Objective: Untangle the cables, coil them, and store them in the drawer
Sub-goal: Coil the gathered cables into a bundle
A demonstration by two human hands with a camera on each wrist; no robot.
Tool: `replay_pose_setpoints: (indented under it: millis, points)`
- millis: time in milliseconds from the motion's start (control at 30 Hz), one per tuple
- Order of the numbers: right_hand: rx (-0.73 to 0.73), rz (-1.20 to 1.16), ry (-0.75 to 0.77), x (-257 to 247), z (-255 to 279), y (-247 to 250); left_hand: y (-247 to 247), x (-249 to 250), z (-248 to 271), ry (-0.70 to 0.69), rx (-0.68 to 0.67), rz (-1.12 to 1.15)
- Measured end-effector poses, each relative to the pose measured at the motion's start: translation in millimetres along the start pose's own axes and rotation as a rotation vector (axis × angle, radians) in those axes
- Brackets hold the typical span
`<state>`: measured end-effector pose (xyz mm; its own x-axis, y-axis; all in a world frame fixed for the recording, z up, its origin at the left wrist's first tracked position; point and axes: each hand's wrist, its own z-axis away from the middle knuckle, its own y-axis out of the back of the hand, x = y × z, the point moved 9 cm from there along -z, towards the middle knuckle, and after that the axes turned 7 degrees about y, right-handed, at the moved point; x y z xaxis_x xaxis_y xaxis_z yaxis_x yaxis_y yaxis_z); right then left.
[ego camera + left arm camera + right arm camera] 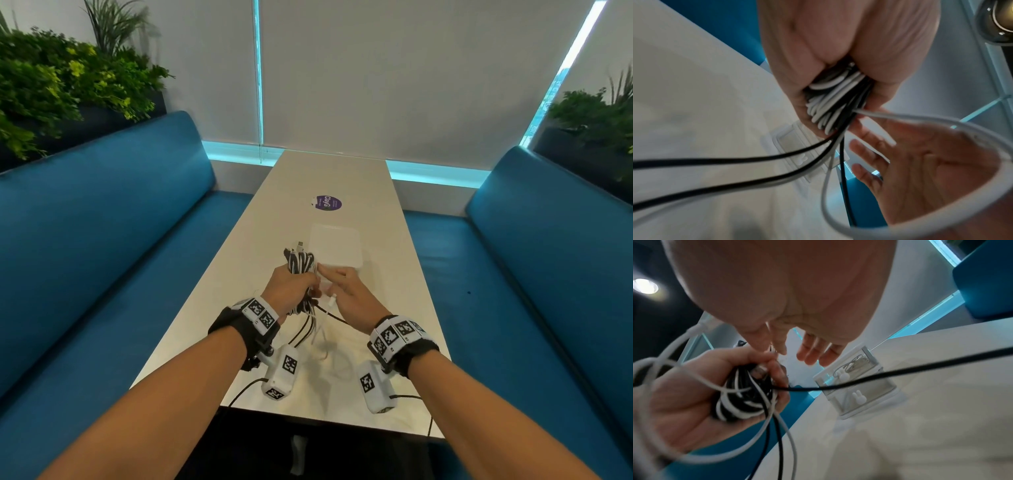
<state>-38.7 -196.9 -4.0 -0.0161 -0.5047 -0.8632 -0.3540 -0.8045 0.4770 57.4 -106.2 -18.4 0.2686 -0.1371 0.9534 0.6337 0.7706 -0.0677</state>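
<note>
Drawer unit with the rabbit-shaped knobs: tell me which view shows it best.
The right wrist view: the drawer unit shows both clear fronts, the knobs, and a cable inside the upper drawer. The head view gives only its white top. The left wrist view shows it blurred, behind the cables.

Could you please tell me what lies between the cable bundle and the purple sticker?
The white plastic drawer box sits between the black-and-white cable bundle and the round purple sticker, per head view.

Café or office booth, blue benches (130, 219), long table (329, 178), planters (61, 85)
</note>
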Motion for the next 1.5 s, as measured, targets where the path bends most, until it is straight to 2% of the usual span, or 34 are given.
replay_pose_setpoints:
  millis: [100,333,433,533,600,700,767,867,1000,1100,1167,1333,1400,1500]
  points:
    - [-0.114,0.036,-0.052,10,4,-22,1,8,0,-0.044,0.062,-0.052]
    - [-0.222,-0.009,-0.178,27,1,-36,-2,20,4,-0.099,0.108,-0.118]
    - [-0.276,-0.068,-0.166,22,4,-41,0,18,5,-0.075,0.109,-0.018]
    - [-0.22,-0.169,-0.158,19,2,-38,0,18,5,-0.042,0.06,0.133]
    - [-0.193,-0.038,-0.143,16,1,-32,-1,22,7,-0.042,0.051,0.155]
    - [-0.233,0.199,-0.05,7,3,-31,-2,28,5,-0.06,0.036,0.114]
    - [-0.288,0.241,-0.037,7,9,-32,-4,33,5,-0.071,0.004,0.071]
    - [-0.319,0.167,-0.083,13,18,-35,-1,41,3,-0.101,-0.013,-0.059]
    - [-0.314,0.385,0.006,11,21,-32,14,40,-7,-0.128,0.018,-0.315]
    - [-0.306,0.41,0.018,16,22,-18,31,39,-9,-0.142,0.041,-0.516]
    - [-0.319,0.423,0.038,14,20,-12,29,34,-2,-0.144,-0.018,-0.589]
    - [-0.309,0.463,0.059,4,8,-7,-18,21,29,-0.196,-0.324,-0.664]
    - [-0.303,0.425,0.111,-4,6,-8,-23,10,29,-0.203,-0.329,-0.732]
    - [-0.278,0.386,0.131,-6,6,-10,-23,0,27,-0.204,-0.251,-0.788]
